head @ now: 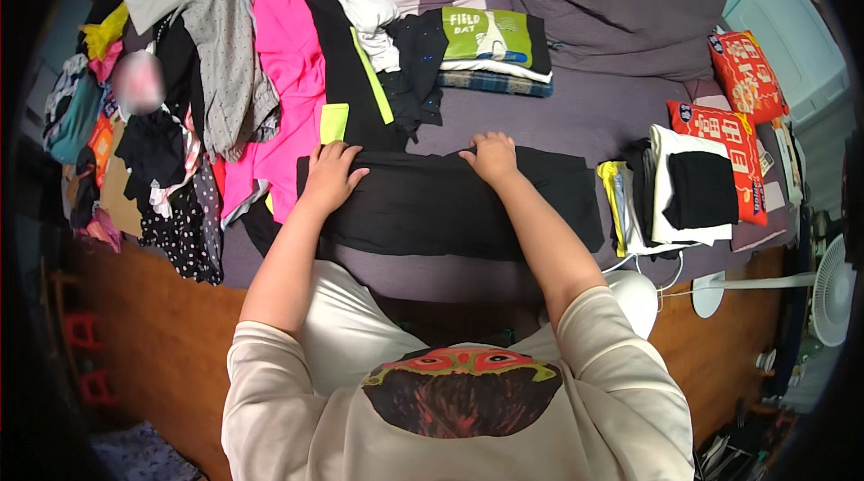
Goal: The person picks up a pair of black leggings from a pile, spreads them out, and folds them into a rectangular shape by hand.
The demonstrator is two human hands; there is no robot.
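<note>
A black garment point(432, 204), folded into a long strip, lies crosswise on the dark couch seat point(486, 116) before me. My left hand point(332, 174) rests on its left end, fingers spread on the far edge beside a neon-yellow cuff. On the upper edge right of the middle lies my right hand point(493, 156), palm down with the fingers slightly bent. Left of the strip is a loose heap with a bright pink garment point(290, 49), a grey dotted garment point(226, 69) and black clothes with neon-yellow trim.
Folded clothes with a green printed top point(486, 35) are stacked at the back. Right of the strip sit more folded clothes, a black folded piece point(703, 189) uppermost, beside red packages point(746, 76). A white fan point(833, 292) stands at the far right. Cushions line the back.
</note>
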